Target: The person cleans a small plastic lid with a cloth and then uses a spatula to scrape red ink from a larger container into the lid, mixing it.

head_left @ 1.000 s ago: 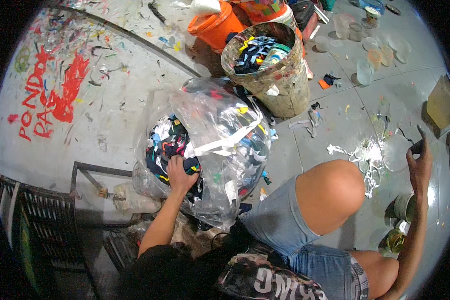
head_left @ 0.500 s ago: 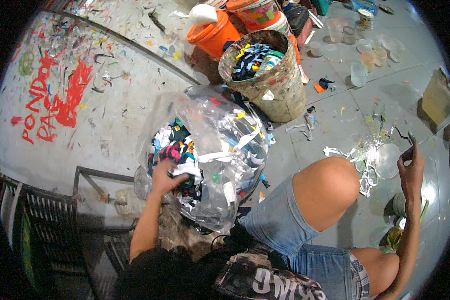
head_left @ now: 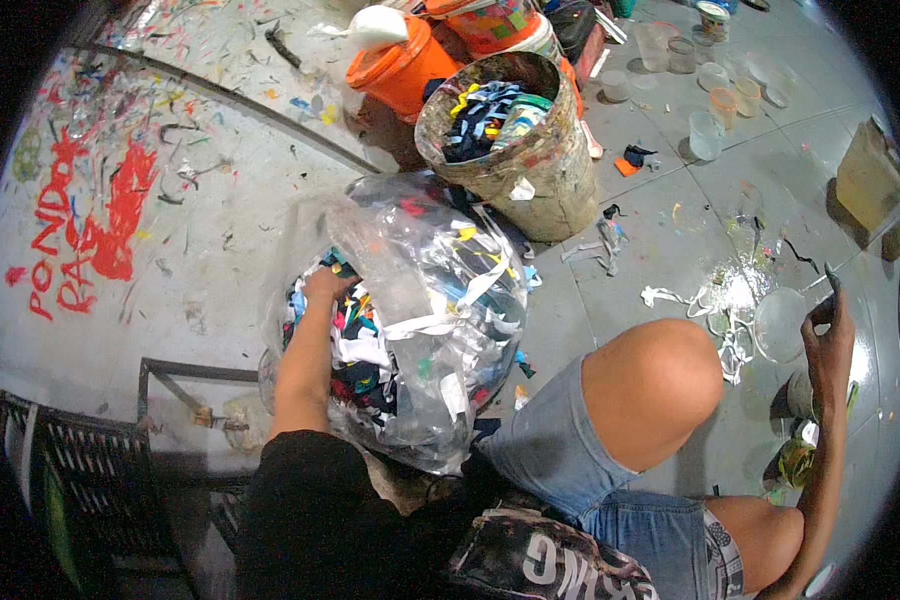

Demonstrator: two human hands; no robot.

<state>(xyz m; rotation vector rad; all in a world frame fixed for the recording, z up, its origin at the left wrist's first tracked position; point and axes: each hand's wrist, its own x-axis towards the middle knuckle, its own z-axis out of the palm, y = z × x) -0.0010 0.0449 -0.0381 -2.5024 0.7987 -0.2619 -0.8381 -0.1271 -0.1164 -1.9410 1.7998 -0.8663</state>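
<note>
A large clear plastic bag (head_left: 430, 365) bulges with coloured fabric scraps (head_left: 360, 345). My left hand (head_left: 325, 283) reaches into the upper part of the bag's opening; its fingertips are buried among the scraps, so what they grip, if anything, is hidden. My right hand (head_left: 825, 315) is raised at the right above the tiled floor, its index finger extended and darkened and the thumb apart, with no held item visible. A round clear lid or dish (head_left: 778, 325) lies on the floor just left of it.
A stained bucket (head_left: 555, 190) full of scraps stands behind the bag, beside orange buckets (head_left: 390, 75). Several plastic cups (head_left: 705, 135) and a yellowish jug (head_left: 865, 175) sit rightward. A paint-marked white board (head_left: 210, 250) and dark metal rack (head_left: 95, 490) are at left. My bent knee (head_left: 650, 390) sticks up.
My left hand has moved from the front of the bag's opening up toward its back, and the scraps there have shifted. My right hand stays raised, with only slight movement.
</note>
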